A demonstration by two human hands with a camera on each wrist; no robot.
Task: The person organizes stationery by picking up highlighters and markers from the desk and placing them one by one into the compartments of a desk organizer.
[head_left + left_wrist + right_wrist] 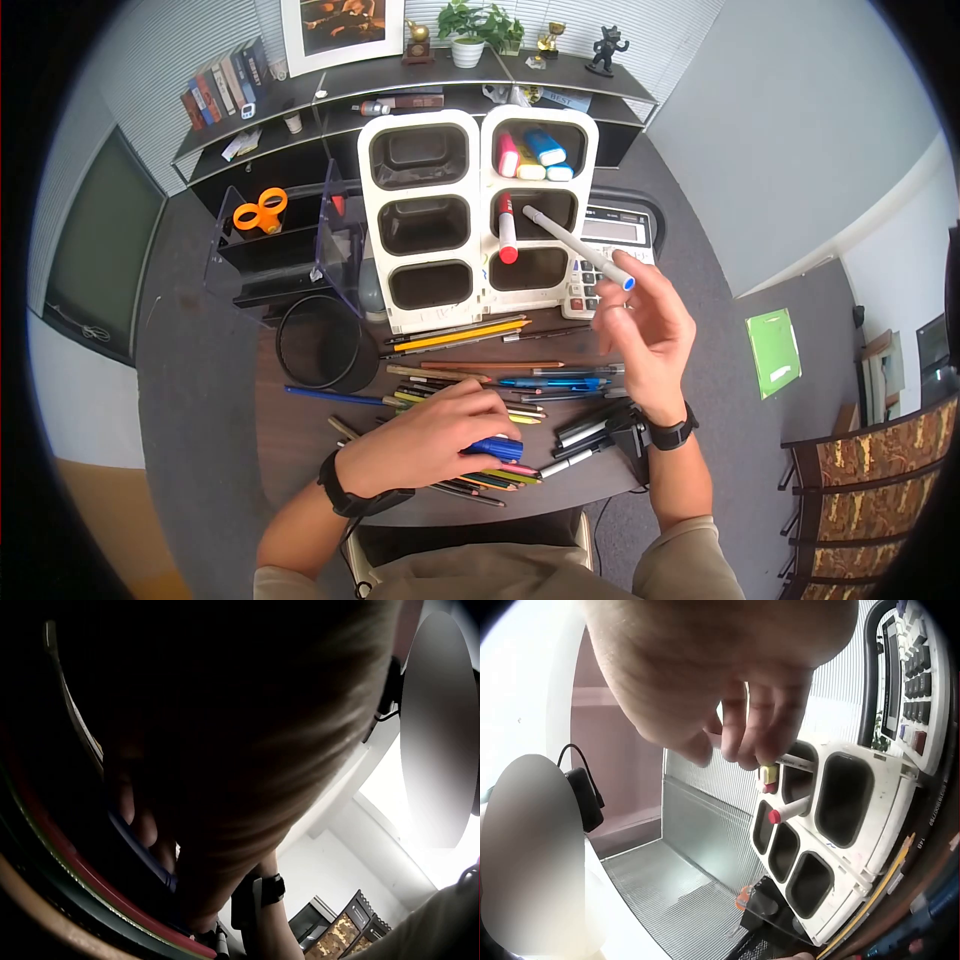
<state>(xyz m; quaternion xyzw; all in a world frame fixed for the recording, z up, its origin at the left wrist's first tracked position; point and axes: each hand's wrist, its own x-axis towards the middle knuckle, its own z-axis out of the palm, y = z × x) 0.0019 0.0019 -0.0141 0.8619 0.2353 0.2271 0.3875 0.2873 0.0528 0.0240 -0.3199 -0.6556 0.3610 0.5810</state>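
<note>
My right hand (pixel 655 335) pinches a light grey marker (pixel 575 245) with a blue end, near that end. The marker slants, its far end overlapping the middle right compartment of a white organizer (pixel 430 257). In that compartment leans a red-capped white marker (pixel 507 230), also seen in the right wrist view. Several highlighters (pixel 545 147) stand in the top right compartment. Low over the desk, my left hand (pixel 430 440) curls around a blue marker (pixel 497 449) among loose pencils. The left wrist view is mostly dark, with the blue marker under the fingers.
Behind the right hand lies a calculator (pixel 583 290). A black mesh cup (pixel 318 342) and a clear holder with orange scissors (pixel 262 211) stand left of the organizer. Pencils (pixel 460 336) and pens (pixel 565 383) cover the desk; black pens (pixel 590 430) lie by the right wrist.
</note>
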